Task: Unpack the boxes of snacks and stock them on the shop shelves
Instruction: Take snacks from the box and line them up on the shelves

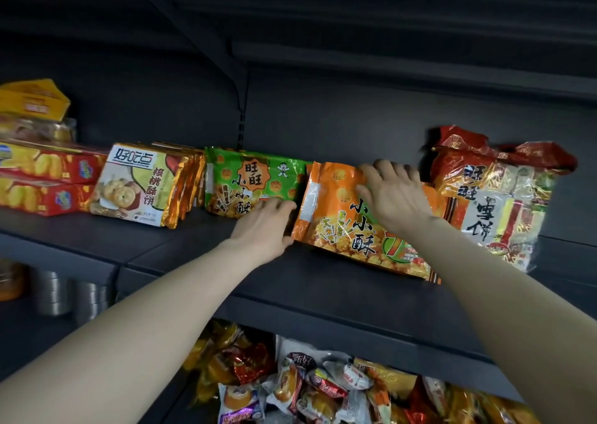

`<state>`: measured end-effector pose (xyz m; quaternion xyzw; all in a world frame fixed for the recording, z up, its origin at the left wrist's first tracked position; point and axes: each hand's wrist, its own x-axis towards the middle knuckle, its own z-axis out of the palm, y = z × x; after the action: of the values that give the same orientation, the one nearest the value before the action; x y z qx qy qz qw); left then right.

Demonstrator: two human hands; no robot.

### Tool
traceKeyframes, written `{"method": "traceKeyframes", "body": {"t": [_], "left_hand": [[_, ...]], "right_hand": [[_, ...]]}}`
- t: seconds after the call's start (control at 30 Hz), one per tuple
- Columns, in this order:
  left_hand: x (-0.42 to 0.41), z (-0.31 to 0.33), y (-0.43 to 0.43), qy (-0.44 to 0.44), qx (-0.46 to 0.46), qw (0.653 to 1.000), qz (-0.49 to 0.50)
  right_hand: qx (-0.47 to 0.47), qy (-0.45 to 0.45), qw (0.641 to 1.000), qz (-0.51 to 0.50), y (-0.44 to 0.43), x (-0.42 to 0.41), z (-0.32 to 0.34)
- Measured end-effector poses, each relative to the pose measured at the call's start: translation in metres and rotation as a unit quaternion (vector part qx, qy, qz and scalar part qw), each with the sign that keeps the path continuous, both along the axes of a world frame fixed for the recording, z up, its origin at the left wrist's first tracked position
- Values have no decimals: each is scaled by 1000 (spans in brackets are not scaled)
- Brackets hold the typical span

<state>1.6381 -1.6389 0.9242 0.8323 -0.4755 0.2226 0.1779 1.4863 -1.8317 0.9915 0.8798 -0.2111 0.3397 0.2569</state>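
Dark metal shelving (200, 262) is filling the head view, its board running from left to right with a bare strip lying open along the front lip. An orange snack bag (336, 220) is standing tilted on that board, squeezed between a green snack bag (245, 178) on its left and a red-and-white rice cracker bag (497, 207) on its right, with its lower right corner reaching toward the front edge. The right hand (392, 194) is grasping the orange bag, fingers curling over its top edge and thumb lying on the front. The left hand (263, 226) is staying flat with stretched fingers, pressing against the bag's left edge where it is meeting the green one. Walnut cookie packs (139, 184) are leaning just left of the green bag, and red cracker boxes (45, 178) are being cut off by the left border. The right hand and forearm are covering part of the orange bag's print and the cracker bag's lower left. Loose wrapped snacks (307, 388) are showing below, mostly hidden by the board, and blurred metal tins (64, 294) are sitting lower left.
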Motion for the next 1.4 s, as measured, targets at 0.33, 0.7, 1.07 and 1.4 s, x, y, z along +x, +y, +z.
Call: {"method": "traceKeyframes", "body": {"t": [0.33,0.7,1.07,1.4], "left_hand": [[53,-6,139,-66,-45,994,69],[136,-67,415,-75,-39,979,185],[175,-215,650,7,9,947,322],[236,-379,786,209,33,868,449]], "right_hand": [[-59,6,992,109,129,77,-29],[-20,9,956,291,380,212,-110],[70,118,893,428,585,320,-288],[150,310,800,492,722,426,-466]]}}
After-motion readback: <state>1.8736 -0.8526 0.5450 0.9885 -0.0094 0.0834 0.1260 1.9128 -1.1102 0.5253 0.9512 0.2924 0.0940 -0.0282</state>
